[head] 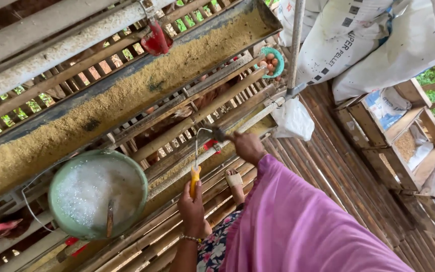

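My left hand [192, 204], a beaded bracelet at its wrist, grips the yellow handle of a wire-framed tool [195, 177]. The thin wire bends up and across to a dark head [219, 134]. My right hand [248, 146], coming out of a pink sleeve, is closed around that dark head, just above the narrow lower trough [177, 168] of a bamboo cage. A green bucket [96, 194] of foamy water with a stick in it sits on the cage rails to the left of my left hand.
A long trough of yellow-brown feed [127, 95] runs diagonally above. A teal bowl of eggs [271, 61], a red drinker cup [155, 40], a white plastic bag [293, 119], white sacks [358, 40] and wooden crates [404, 136] stand around. My sandalled foot [235, 182] rests on the slatted floor.
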